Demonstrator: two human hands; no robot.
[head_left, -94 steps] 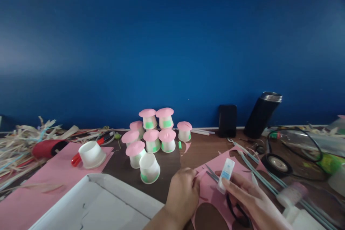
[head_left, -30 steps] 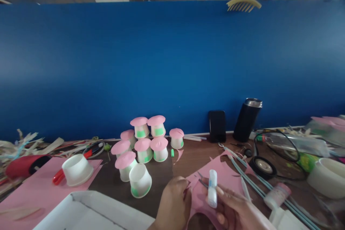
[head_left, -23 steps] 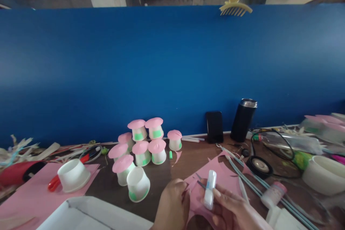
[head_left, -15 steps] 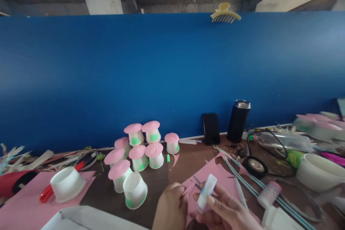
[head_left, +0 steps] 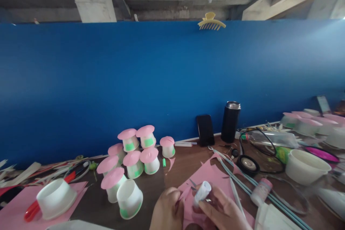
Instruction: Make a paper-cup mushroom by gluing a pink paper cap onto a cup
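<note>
My right hand [head_left: 222,206] is closed around a small white tube [head_left: 203,191] that looks like a glue stick, its round end tilted up. Beside it my left hand [head_left: 167,206] is curled, pinching what seems to be a piece of pink paper [head_left: 181,197]; its fingertips are partly hidden. Beneath both hands lies a pink sheet [head_left: 212,170] with cut edges. Grey scissor blades [head_left: 192,183] show between the hands. To the left, a white cup [head_left: 129,197] with a green patch stands upside down, near several cups topped with pink paper cones [head_left: 113,178].
A black phone [head_left: 205,130] and black flask [head_left: 230,122] stand against the blue partition [head_left: 167,79]. At right are blue-grey strips [head_left: 242,178], a small pink-capped bottle [head_left: 261,191] and a white bowl [head_left: 307,167]. A white cup [head_left: 56,198] sits on pink paper at left.
The white tube has turned in my right hand, so its round end now faces me more. The view has shifted slightly right; my left hand stays closed beside it.
</note>
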